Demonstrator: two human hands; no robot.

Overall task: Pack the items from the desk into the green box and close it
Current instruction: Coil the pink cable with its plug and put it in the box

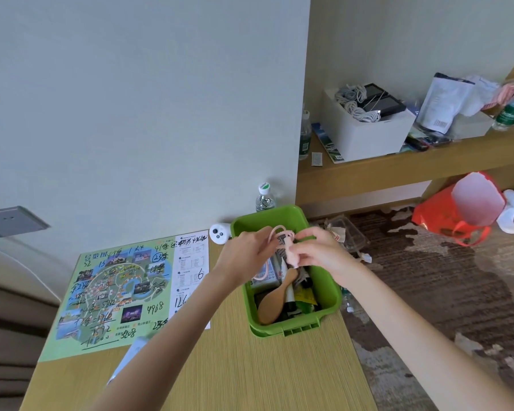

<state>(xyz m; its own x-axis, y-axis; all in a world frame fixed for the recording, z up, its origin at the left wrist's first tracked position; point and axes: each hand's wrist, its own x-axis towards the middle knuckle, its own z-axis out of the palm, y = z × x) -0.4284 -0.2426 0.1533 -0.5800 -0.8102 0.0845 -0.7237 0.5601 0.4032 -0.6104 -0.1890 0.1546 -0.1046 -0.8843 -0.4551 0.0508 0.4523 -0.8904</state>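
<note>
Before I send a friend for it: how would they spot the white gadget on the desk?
Find the green box at the right edge of the desk. Off its far left corner, by the wall, sits the white gadget, between the map and the bottle. It alone is round and white, with two dark dots.

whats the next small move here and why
Probably lower the pink corded item into the green box and let go: both the left hand and right hand hold it right over the open box.
</note>
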